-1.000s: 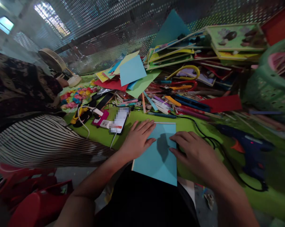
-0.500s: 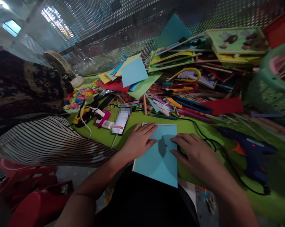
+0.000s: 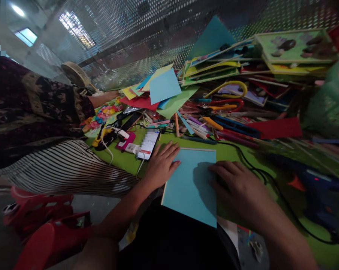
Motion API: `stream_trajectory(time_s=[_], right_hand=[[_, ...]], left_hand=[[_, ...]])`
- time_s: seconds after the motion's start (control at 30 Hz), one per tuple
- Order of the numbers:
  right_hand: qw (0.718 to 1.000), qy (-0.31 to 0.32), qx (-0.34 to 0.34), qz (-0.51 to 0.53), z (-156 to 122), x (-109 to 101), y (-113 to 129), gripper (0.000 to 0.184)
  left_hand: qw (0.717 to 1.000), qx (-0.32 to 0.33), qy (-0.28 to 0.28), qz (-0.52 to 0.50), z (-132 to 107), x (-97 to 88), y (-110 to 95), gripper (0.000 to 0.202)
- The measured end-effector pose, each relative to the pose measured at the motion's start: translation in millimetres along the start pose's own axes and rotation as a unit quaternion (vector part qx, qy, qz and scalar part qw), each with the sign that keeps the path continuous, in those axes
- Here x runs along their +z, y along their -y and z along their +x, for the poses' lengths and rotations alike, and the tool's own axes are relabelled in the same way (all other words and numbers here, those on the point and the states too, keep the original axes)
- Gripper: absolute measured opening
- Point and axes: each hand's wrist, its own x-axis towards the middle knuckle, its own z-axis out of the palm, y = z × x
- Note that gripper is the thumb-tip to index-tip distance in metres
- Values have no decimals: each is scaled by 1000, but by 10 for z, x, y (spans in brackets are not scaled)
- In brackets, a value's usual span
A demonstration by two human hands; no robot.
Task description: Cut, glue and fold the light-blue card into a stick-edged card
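Observation:
A light blue sheet of card (image 3: pixel 190 187) lies in front of me at the table's near edge and overhangs it. Thin pale sticks run along its top and left edges. My left hand (image 3: pixel 162 165) rests flat at the card's upper left corner, fingers stretched out and apart. At the right edge, my right hand (image 3: pixel 233 183) has its fingers half bent, the fingertips at the card's border and the thumb lower down, apart from them. I see nothing held in it; its palm side is hidden and its shadow falls on the card.
A blue glue gun (image 3: pixel 321 187) with a black cord lies right. A phone (image 3: pixel 149 144) and a pink power strip (image 3: pixel 126 140) lie left. Behind are pens, scissors, coloured cards (image 3: pixel 165 86) and a green basket (image 3: pixel 326 93). A person in striped trousers (image 3: pixel 62 165) is at left.
My left hand has slid slightly left, off the card's middle toward its edge. My right hand stays at the right edge, its shadow shifted right. The view has moved a little.

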Motion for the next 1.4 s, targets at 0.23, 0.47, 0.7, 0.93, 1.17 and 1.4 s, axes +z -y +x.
stream_trajectory(time_s=[0.23,0.47,0.7,0.93,1.17,1.4], right_hand=[[1000,3,-5,1,20,-75,38,25],[1000,-6,-10,0,9,-56,25,24],[1000,-10,-5,10,6,-30,20,25],[1000,9,5,12,5,-49,19,25],[1000,-2,7,12,-3,-8,16,26],[1000,-14,-4,10,-1,-18,7,27]], left_hand=[[1000,16,-15,-3,12,20,49,41],[997,-26,-62,-34,19,36,162,39],[999,2,-39,-18,13,-7,114,39],[999,4,-43,14,4,-8,61,34],[999,-8,-35,-5,-7,14,109,39],[999,-10,-36,30,-3,31,75,38]])
